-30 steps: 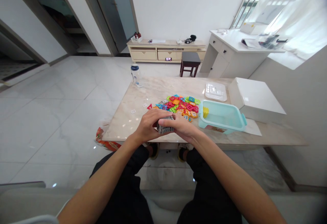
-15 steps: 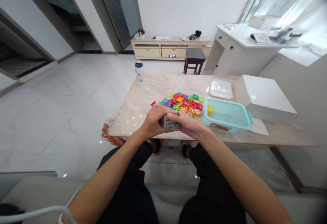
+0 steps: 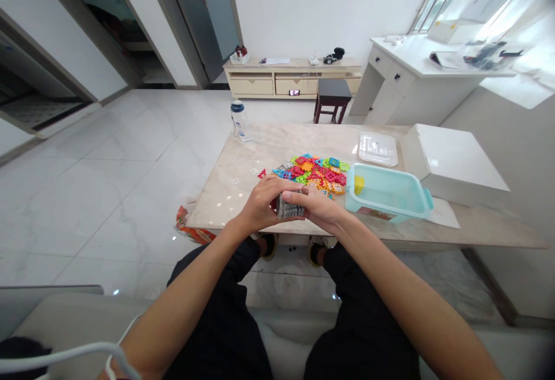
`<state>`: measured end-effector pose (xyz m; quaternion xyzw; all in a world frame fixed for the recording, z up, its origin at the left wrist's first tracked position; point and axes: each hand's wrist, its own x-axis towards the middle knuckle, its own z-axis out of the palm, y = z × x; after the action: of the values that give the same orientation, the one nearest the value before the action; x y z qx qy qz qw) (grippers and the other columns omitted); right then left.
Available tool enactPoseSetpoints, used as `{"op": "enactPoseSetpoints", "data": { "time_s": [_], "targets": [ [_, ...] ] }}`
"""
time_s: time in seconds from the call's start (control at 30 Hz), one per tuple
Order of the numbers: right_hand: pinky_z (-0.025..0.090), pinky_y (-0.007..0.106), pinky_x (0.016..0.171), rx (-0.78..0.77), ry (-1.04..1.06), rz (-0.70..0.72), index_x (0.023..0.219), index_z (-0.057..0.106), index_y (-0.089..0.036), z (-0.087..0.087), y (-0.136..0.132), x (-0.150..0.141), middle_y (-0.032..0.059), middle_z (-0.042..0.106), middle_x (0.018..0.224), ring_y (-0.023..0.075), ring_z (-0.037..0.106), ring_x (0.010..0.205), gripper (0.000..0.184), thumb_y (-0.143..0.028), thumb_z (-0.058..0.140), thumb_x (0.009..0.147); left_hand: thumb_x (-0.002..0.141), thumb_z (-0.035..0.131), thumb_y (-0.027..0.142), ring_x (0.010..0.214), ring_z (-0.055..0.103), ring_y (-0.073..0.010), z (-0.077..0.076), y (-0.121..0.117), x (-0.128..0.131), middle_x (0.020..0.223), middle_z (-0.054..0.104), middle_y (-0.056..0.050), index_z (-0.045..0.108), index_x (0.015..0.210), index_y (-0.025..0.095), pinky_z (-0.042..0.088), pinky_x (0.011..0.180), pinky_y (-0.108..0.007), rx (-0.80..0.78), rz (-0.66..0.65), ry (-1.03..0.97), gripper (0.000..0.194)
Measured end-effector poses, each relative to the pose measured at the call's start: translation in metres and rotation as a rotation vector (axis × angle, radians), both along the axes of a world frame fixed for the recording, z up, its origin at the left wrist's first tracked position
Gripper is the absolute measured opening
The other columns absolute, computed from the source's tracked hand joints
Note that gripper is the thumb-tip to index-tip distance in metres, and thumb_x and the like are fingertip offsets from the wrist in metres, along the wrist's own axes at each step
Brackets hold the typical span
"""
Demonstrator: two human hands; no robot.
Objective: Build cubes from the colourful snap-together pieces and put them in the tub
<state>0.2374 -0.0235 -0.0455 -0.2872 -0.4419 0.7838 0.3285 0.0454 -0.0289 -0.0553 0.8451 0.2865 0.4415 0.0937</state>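
Between both hands, above the table's near edge, is a stack of grey toothed plastic building pieces (image 3: pixel 291 209). My left hand (image 3: pixel 264 199) wraps round its left side and top, fingers closed. From the right, my right hand (image 3: pixel 318 207) grips the same stack, its thumb lying across the front. The palms hide part of the stack. Just beyond the hands spreads a pile of colourful interlocking plastic pieces (image 3: pixel 321 173), red, orange, green and blue. A small red piece (image 3: pixel 262 173) and white window-shaped pieces (image 3: pixel 235 181) lie to the left of the pile.
A light-blue plastic bin (image 3: pixel 392 192) with yellow pieces (image 3: pixel 359 184) inside stands right of the pile. Behind it lie a clear lid (image 3: pixel 378 148) and a white box (image 3: pixel 459 157). A water bottle (image 3: pixel 240 121) stands at the table's (image 3: pixel 217 195) far left corner. An orange bag (image 3: pixel 193 228) is below the left edge.
The head view has shifted slightly. Both hands keep their hold on the grey stack, with hardly any visible movement.
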Motion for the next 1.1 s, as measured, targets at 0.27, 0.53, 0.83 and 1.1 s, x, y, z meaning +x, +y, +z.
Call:
{"op": "enactPoseSetpoints", "data": {
  "time_s": [0.27,0.53,0.83,1.1],
  "targets": [
    [0.055,0.036,0.096,0.175,-0.089,0.063,0.108,0.082,-0.020,0.004,-0.005,-0.001,0.0073,0.079,0.112,0.0242,0.070,0.108,0.047,-0.054,0.095,0.078,0.083,0.093,0.044,0.103,0.081,-0.0278,0.001,0.000,-0.003,0.114,0.085,-0.009,0.076,0.122,0.026,0.056,0.099,-0.043,0.033,0.078,-0.046,0.046],
    [0.055,0.038,0.095,0.183,-0.192,0.038,0.103,0.081,-0.020,-0.003,-0.005,-0.005,0.0060,0.078,0.104,0.0250,0.070,0.101,0.045,-0.049,0.099,0.073,0.094,0.082,0.040,0.104,0.079,-0.0267,0.000,0.000,-0.007,0.114,0.084,-0.008,0.078,0.122,0.027,0.056,0.103,-0.045,-0.011,0.113,-0.080,0.031],
    [0.057,0.040,0.106,-0.018,0.116,0.081,0.110,0.081,-0.019,0.009,-0.006,-0.005,0.0098,0.079,0.119,0.0256,0.071,0.116,0.053,-0.057,0.096,0.076,0.073,0.100,0.053,0.104,0.079,-0.0278,0.009,-0.007,-0.003,0.114,0.084,-0.011,0.077,0.122,0.024,0.062,0.095,-0.040,-0.123,0.088,-0.185,0.061],
    [0.056,0.040,0.106,0.015,0.075,0.059,0.103,0.083,-0.019,0.008,-0.005,-0.008,0.0091,0.081,0.110,0.0258,0.073,0.113,0.049,-0.052,0.099,0.072,0.074,0.100,0.050,0.102,0.081,-0.0262,0.008,-0.006,-0.002,0.113,0.084,-0.011,0.077,0.122,0.022,0.063,0.092,-0.037,-0.151,0.055,-0.204,0.060]
  ]
}}
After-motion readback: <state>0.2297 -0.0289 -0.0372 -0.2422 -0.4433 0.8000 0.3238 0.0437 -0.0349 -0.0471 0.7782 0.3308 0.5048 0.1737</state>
